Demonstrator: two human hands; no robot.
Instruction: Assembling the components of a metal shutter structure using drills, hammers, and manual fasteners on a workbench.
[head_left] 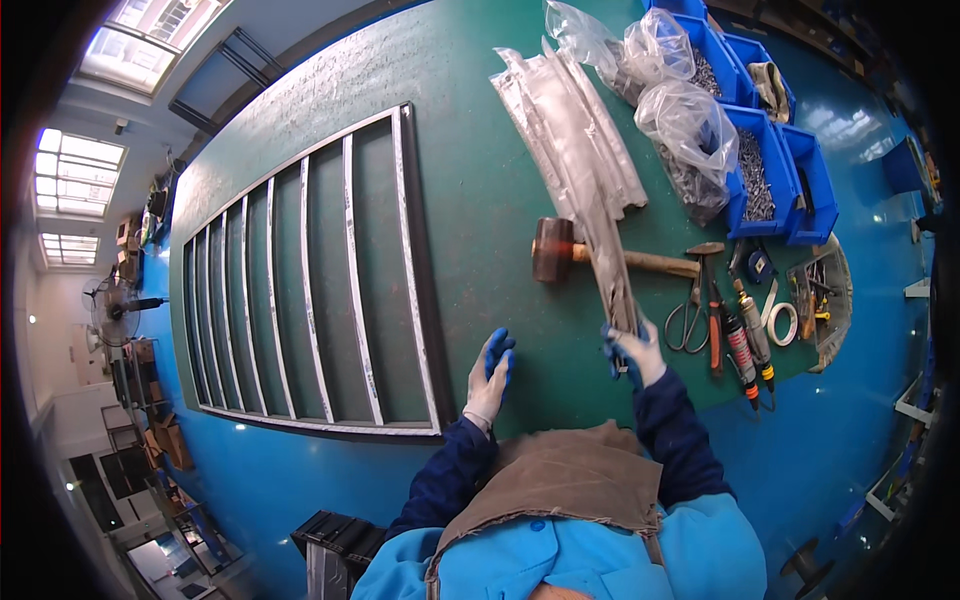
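Observation:
My right hand [640, 352], in a white glove with blue fingers, is closed round the near end of a long grey strip bundle [602, 250]. That bundle is thin and shiny, and whether it is bare metal or wrapped in plastic I cannot tell. It crosses over the handle of a mallet [553, 250] with a dark head. Wider grey strips [560, 125] lie beyond, at its far end. My left hand [488, 380], gloved alike, is held with fingers apart and nothing in it, between the strips and a metal frame [432, 330] with several crossbars.
Blue bins [757, 170] of small metal parts and clear plastic bags [690, 140] stand at the far right. Scissors [688, 325], a hammer [706, 249], screwdrivers [741, 350], a tape roll [783, 322] and a tray [832, 300] lie along the right side of the green table [480, 200].

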